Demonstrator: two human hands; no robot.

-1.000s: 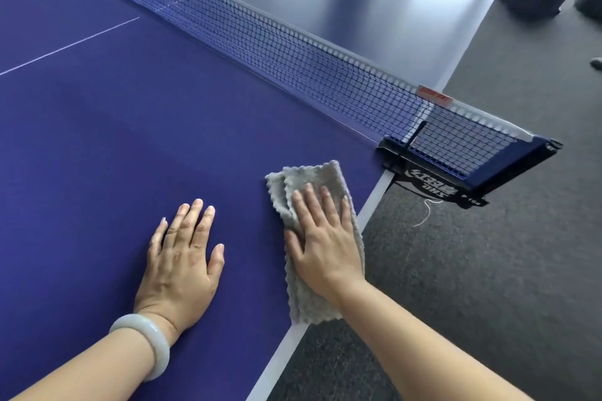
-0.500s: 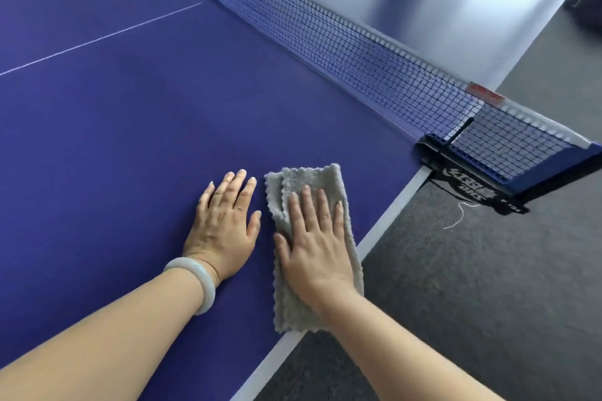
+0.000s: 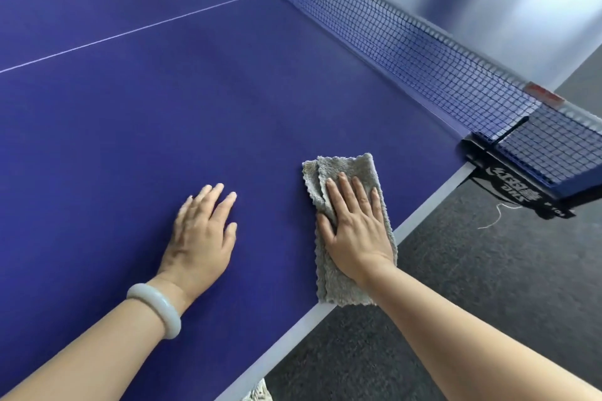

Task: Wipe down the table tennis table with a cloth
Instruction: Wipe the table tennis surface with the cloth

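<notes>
Head view: my right hand (image 3: 356,233), fingers straight, presses the folded cloth (image 3: 347,164) flat by the near edge of the table (image 3: 130,140), right of centre. My left hand (image 3: 198,238) rests spread on the blue. I judge wiping underway, with most of the surface left.

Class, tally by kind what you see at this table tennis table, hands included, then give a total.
hands: 2 (left hand, right hand)
cloth: 1
bracelet: 1
net: 1
net clamp: 1
table: 1
Total: 7
</notes>
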